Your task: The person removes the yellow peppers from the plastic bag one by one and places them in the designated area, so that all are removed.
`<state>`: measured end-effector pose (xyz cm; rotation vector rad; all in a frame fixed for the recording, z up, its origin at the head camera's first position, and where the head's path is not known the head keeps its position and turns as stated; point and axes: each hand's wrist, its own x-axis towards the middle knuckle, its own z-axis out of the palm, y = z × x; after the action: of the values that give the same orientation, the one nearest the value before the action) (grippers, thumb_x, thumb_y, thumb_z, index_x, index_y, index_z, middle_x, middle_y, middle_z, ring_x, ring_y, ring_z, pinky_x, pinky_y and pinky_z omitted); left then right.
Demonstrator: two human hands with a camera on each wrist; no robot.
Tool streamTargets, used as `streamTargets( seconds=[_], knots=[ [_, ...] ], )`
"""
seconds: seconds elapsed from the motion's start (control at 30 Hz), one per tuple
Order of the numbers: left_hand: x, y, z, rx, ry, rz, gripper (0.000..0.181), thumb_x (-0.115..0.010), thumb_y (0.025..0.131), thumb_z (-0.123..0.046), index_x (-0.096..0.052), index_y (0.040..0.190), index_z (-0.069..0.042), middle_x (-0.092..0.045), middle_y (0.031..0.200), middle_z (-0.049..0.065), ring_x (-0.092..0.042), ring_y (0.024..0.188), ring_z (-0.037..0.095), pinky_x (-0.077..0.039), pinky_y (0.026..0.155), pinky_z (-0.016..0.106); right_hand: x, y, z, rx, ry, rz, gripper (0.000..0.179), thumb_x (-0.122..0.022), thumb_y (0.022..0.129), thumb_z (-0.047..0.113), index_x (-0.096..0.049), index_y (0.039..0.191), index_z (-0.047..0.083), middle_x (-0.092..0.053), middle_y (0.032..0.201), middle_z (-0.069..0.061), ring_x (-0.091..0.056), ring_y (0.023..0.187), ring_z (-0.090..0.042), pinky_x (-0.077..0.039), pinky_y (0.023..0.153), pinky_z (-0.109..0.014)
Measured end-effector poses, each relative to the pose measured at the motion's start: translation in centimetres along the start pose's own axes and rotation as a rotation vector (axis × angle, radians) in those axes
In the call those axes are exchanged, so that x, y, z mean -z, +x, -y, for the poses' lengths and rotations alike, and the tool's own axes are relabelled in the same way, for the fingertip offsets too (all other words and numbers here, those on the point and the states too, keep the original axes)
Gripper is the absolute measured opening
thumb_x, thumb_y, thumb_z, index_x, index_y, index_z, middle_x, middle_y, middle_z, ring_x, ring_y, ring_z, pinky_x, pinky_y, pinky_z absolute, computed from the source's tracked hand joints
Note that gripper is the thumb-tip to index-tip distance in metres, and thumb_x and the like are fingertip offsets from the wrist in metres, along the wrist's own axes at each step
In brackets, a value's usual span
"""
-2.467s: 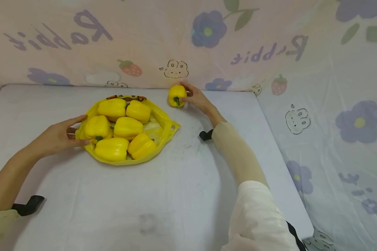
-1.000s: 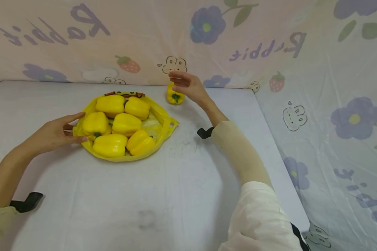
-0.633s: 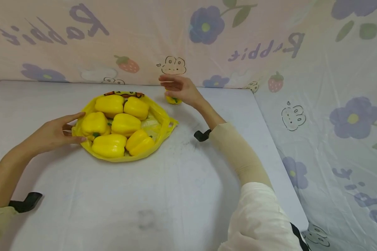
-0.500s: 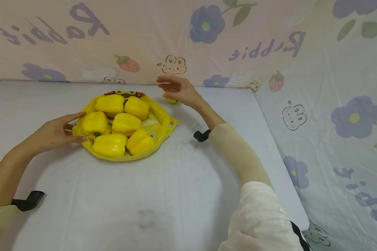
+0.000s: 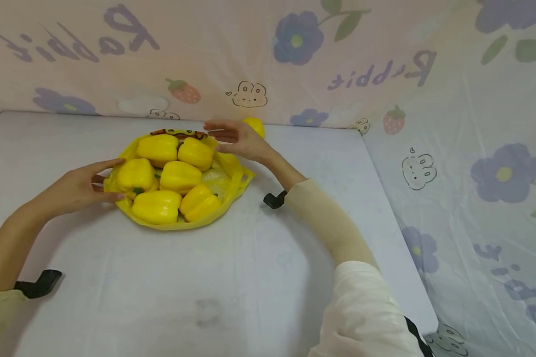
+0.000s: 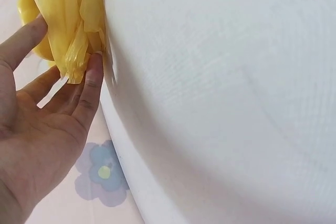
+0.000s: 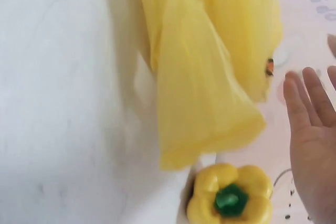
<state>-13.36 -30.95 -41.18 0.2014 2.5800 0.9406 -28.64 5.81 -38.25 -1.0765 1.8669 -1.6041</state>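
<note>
Nearest, your two pale sleeves [image 5: 362,307] came in over one white table [image 5: 169,287], a black piece [image 5: 40,284] beside each wrist. Beyond them, one yellow plastic bag [image 5: 237,173] lay open on the table, and you had six yellow peppers [image 5: 180,177] showing inside it, set close together. Your left hand [image 5: 73,191] rested against the bag's left side, its fingers spread and fairly straight. Your right hand [image 5: 243,140] was released, fingers extended near the bag's far right rim. Just past it, one more pepper [image 5: 255,127] sat outside, near the table's far edge, partly hidden behind that hand. Farthest off stood a printed backdrop [image 5: 232,49] with two strawberries [image 5: 185,92].
</note>
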Motion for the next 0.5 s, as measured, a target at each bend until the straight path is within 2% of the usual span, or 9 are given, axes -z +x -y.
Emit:
streamTargets(
  seconds=[0.1,0.23,0.4,0.5],
  knots=[
    [0.1,0.1,0.0,-0.001,0.000,0.000,0.094,-0.074,0.089,-0.039,-0.019,0.159,-0.011,-0.033,0.147,0.038,-0.049,0.119,0.056,-0.044,0.093,0.068,-0.8,0.1,0.8,-0.005,0.010,0.027,0.059,-0.062,0.089,-0.014,-0.038,0.142,-0.017,-0.039,0.147,-0.035,-0.037,0.137,-0.048,-0.032,0.114,-0.052],
    [0.1,0.2,0.0,0.000,-0.012,0.005,0.093,-0.074,0.090,-0.038,-0.019,0.159,-0.011,-0.032,0.148,0.038,-0.048,0.120,0.056,-0.043,0.094,0.068,-1.5,0.1,1.2,-0.041,0.009,0.053,0.059,-0.063,0.089,-0.012,-0.039,0.143,-0.016,-0.039,0.148,-0.032,-0.037,0.139,-0.045,-0.032,0.115,-0.047],
    [0.0,0.2,0.2,-0.001,-0.017,0.009,0.093,-0.075,0.089,-0.037,-0.020,0.159,-0.010,-0.033,0.147,0.038,-0.048,0.120,0.057,-0.044,0.093,0.068,-1.8,0.6,0.1,-0.048,-0.018,0.069,0.059,-0.065,0.090,-0.009,-0.041,0.143,-0.013,-0.040,0.149,-0.028,-0.038,0.139,-0.042,-0.034,0.115,-0.044],
    [-0.1,0.1,0.3,-0.001,-0.017,0.008,0.093,-0.075,0.089,-0.038,-0.020,0.159,-0.010,-0.033,0.147,0.039,-0.048,0.120,0.058,-0.044,0.093,0.068,-1.7,1.2,-1.1,-0.072,-0.051,0.082,0.060,-0.066,0.090,-0.006,-0.042,0.145,-0.008,-0.042,0.151,-0.022,-0.040,0.140,-0.034,-0.034,0.115,-0.038]
  ],
)
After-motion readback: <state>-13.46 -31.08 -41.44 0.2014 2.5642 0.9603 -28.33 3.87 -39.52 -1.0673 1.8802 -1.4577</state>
